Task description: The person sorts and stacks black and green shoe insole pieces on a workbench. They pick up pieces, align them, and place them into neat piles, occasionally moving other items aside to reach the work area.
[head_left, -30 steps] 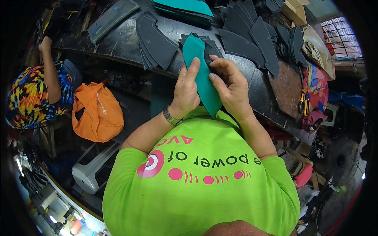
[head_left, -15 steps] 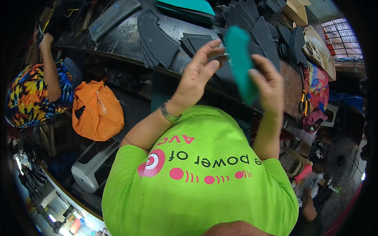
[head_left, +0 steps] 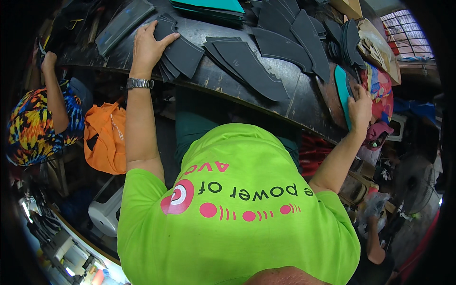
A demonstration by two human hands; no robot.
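My left hand (head_left: pixel 151 49) reaches to the left of the table, fingers apart, thumb touching a fanned stack of dark grey cut pieces (head_left: pixel 186 56). At the table's right edge my right hand (head_left: pixel 361 107) grips a long, curved teal cut piece (head_left: pixel 341 90), seen nearly edge-on. Its fingertips are partly hidden. Between my hands lies another group of curved dark grey pieces (head_left: pixel 247 66), overlapping one another.
Further dark grey pieces (head_left: pixel 285 47) spread over the back of the black table (head_left: pixel 216 88). A teal sheet stack (head_left: pixel 209 5) and a clear plastic case (head_left: pixel 124 26) lie behind. Left are an orange bag (head_left: pixel 105 137) and a co-worker's arm (head_left: pixel 56 97).
My hands have moved apart: the left went left to the grey stack, and the right carried the teal piece rightward and down to the table's edge.
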